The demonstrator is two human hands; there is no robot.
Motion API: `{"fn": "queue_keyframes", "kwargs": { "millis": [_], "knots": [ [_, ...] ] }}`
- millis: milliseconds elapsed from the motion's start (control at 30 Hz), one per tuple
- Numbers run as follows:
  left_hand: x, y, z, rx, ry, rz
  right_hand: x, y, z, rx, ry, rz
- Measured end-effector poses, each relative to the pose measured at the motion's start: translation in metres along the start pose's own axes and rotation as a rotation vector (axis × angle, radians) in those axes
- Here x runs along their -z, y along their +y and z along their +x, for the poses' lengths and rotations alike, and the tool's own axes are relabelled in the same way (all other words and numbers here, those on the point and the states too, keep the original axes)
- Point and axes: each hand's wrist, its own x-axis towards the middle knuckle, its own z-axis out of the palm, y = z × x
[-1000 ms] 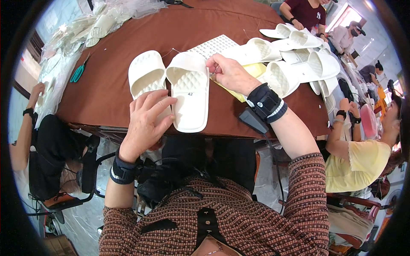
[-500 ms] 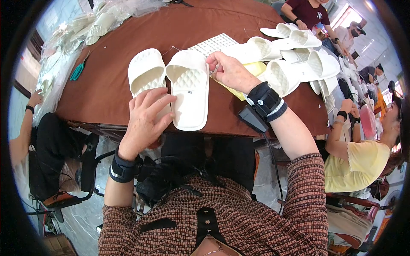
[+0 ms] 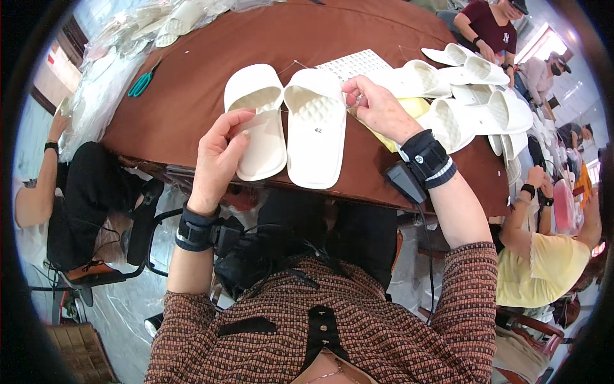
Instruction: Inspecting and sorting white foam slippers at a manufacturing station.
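Note:
A pair of white slippers lies side by side on the brown-covered table, toes pointing away from me. The right slipper (image 3: 316, 147) has a small dark mark on its quilted insole. My left hand (image 3: 220, 150) is at the outer edge of the left slipper (image 3: 262, 153). Its thumb and forefinger pinch what looks like a small see-through piece of film (image 3: 270, 126) over the insole. By the right slipper's strap, my right hand (image 3: 382, 110) has its fingers curled and fingertips together; what they hold, if anything, is hidden. A thin thread runs between the two straps.
Behind my right hand lie a white sheet with rows of small marks (image 3: 355, 64) and a yellow sheet (image 3: 416, 107). More white slippers (image 3: 448, 121) are heaped at right. Green scissors (image 3: 141, 84) lie left, near plastic-wrapped slippers (image 3: 105, 70). Co-workers sit around the table.
The whole view has shifted, so the table and slippers appear further right. My left hand has drawn back from over the left slipper to its outer edge, uncovering the insole. My right hand stays by the strap.

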Motion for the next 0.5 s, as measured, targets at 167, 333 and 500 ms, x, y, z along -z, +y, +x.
{"fn": "queue_keyframes", "kwargs": {
  "millis": [167, 333, 500],
  "knots": [
    [-0.0018, 0.0040, -0.0006, 0.009, -0.019, 0.001, -0.0014, 0.0048, 0.0002, 0.029, 0.027, -0.010],
    [-0.0021, 0.0043, 0.0001, -0.008, -0.036, 0.052, -0.0014, 0.0094, 0.0014, 0.034, 0.020, 0.038],
    [-0.0033, 0.0043, 0.0001, 0.018, -0.036, 0.068, -0.0010, 0.0106, 0.0011, 0.043, 0.030, 0.102]
  ]
}}
